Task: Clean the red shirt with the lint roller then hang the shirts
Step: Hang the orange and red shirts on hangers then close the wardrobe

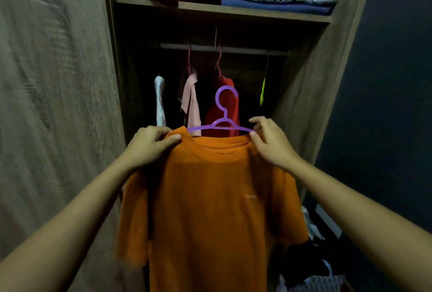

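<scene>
Orange shirt [210, 210] on purple hanger [221, 126], held before wardrobe. Left hand [152, 145] pinches left shoulder; right hand [268, 142] pinches hanger end with collar. Rail [233, 49] above, beyond hook; hanger's long axis parallel to it. Red shirt [224, 109] seemingly already hung.

Both hands' grip: left hand [149, 144], right hand [268, 142] on orange shirt [210, 210] shoulders, purple hanger [222, 114] inside.
</scene>
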Demonstrator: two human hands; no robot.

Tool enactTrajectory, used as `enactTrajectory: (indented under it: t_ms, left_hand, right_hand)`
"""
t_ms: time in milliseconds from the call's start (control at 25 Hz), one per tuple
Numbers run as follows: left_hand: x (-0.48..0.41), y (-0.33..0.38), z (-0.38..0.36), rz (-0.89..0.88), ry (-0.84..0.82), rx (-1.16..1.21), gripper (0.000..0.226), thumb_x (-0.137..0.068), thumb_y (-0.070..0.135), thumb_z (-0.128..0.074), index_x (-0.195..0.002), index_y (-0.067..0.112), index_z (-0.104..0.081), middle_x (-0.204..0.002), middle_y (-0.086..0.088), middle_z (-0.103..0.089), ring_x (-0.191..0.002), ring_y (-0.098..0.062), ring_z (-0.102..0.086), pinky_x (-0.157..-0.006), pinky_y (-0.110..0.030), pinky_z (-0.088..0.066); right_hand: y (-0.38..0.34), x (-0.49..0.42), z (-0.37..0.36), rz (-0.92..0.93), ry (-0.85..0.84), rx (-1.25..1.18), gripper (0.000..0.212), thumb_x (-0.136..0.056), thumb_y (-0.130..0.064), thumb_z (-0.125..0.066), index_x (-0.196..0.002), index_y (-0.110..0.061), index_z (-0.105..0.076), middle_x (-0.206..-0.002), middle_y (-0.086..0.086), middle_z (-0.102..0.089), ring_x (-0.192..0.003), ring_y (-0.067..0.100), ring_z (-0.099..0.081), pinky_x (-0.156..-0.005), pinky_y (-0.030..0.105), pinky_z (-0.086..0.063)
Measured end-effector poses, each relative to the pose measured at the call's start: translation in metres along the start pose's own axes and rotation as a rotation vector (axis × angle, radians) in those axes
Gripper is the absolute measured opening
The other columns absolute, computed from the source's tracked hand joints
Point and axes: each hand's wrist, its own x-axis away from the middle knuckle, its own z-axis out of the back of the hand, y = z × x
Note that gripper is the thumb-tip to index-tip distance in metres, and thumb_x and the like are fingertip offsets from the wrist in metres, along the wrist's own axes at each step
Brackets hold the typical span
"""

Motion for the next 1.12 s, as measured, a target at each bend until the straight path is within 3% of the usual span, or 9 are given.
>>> enactTrajectory:
  t_ms: [80, 200, 320, 480, 600, 720, 880, 1000, 1120]
  left_hand:
    - [-0.002, 0.029, -0.020, -0.012, 0.093, -0.145, 0.030, -0.090, 0.047, -0.049, -0.095, 0.022, -0.065, -0.085, -0.004, -0.068, -0.080, -0.020, -0.063, -0.073, -0.038, -0.052]
    - [-0.006, 0.061, -0.054, 0.023, 0.177, -0.332, 0.037, -0.091, 0.050, -0.046, -0.104, 0.021, -0.064, -0.100, -0.013, -0.068, -0.097, -0.036, -0.061, -0.077, -0.041, -0.048]
    - [-0.008, 0.082, -0.081, 0.050, 0.135, -0.363, 0.036, -0.091, 0.050, -0.043, -0.106, 0.022, -0.062, -0.102, -0.018, -0.066, -0.101, -0.041, -0.058, -0.076, -0.042, -0.046]
    - [-0.023, 0.104, -0.084, 0.015, 0.019, -0.218, 0.047, -0.092, 0.055, -0.037, -0.100, 0.020, -0.067, -0.098, -0.016, -0.069, -0.102, -0.037, -0.058, -0.078, -0.039, -0.045]
    - [-0.073, 0.105, -0.084, 0.012, 0.224, -0.102, 0.039, -0.095, 0.042, -0.042, -0.103, 0.014, -0.067, -0.104, -0.019, -0.069, -0.106, -0.039, -0.057, -0.085, -0.040, -0.045]
    - [-0.148, 0.095, -0.101, 0.025, 0.258, -0.034, 0.035, -0.090, 0.029, -0.052, -0.118, 0.010, -0.061, -0.116, -0.017, -0.065, -0.114, -0.036, -0.055, -0.095, -0.040, -0.044]
    - [-0.237, 0.088, -0.128, 0.080, 0.277, 0.053, 0.054, -0.087, 0.026, -0.057, -0.133, 0.002, -0.042, -0.133, -0.025, -0.047, -0.125, -0.040, -0.043, -0.103, -0.039, -0.033]
    - [-0.274, 0.083, -0.143, 0.274, 0.261, 0.194, 0.080, -0.085, 0.027, -0.063, -0.144, 0.000, -0.016, -0.148, -0.030, -0.020, -0.136, -0.043, -0.024, -0.112, -0.040, -0.021]
    - [-0.286, 0.069, -0.144, 0.407, 0.237, 0.250, 0.080, -0.086, 0.018, -0.057, -0.146, 0.000, -0.007, -0.146, -0.031, -0.025, -0.133, -0.043, -0.031, -0.108, -0.038, -0.028]
  right_hand:
    - [-0.024, 0.002, -0.007, -0.172, -0.112, -0.358, 0.034, -0.096, -0.023, -0.043, -0.129, -0.015, -0.041, -0.097, 0.000, -0.063, -0.085, 0.016, -0.060, -0.070, 0.022, -0.042]
    - [-0.036, -0.005, -0.014, -0.455, -0.227, -0.780, 0.030, -0.099, -0.020, -0.038, -0.126, -0.007, -0.040, -0.103, 0.009, -0.065, -0.070, 0.010, -0.057, -0.061, 0.019, -0.039]
    - [-0.026, -0.015, -0.008, -0.572, -0.133, -1.004, 0.020, -0.098, -0.012, -0.038, -0.082, -0.011, -0.050, -0.086, 0.007, -0.060, -0.068, 0.010, -0.054, -0.067, 0.020, -0.040]
    - [-0.002, -0.033, -0.011, -0.666, -0.021, -1.003, 0.024, -0.093, -0.010, -0.044, -0.069, -0.015, -0.046, -0.066, 0.005, -0.053, -0.055, 0.012, -0.047, -0.056, 0.024, -0.035]
    - [0.012, -0.054, -0.008, -0.721, 0.062, -1.039, 0.020, -0.091, -0.014, -0.047, -0.072, -0.017, -0.045, -0.048, -0.004, -0.052, -0.042, 0.005, -0.046, -0.048, 0.020, -0.036]
    - [0.025, -0.078, 0.002, -0.618, 0.034, -0.931, 0.023, -0.088, -0.011, -0.054, -0.067, -0.017, -0.047, -0.033, -0.009, -0.046, -0.032, 0.001, -0.043, -0.041, 0.016, -0.034]
    - [0.034, -0.105, 0.005, -0.490, -0.014, -0.841, 0.015, -0.078, 0.006, -0.050, -0.083, -0.005, -0.060, -0.066, 0.008, -0.050, -0.057, 0.017, -0.047, -0.052, 0.027, -0.036]
    - [0.035, -0.122, 0.011, -0.451, -0.092, -0.865, 0.024, -0.081, 0.009, -0.046, -0.097, -0.003, -0.060, -0.067, 0.007, -0.052, -0.057, 0.016, -0.050, -0.049, 0.020, -0.040]
    - [0.032, -0.136, 0.015, -0.412, -0.145, -0.869, 0.040, -0.079, 0.013, -0.050, -0.118, 0.005, -0.055, -0.073, 0.003, -0.057, -0.067, 0.018, -0.057, -0.059, 0.027, -0.047]
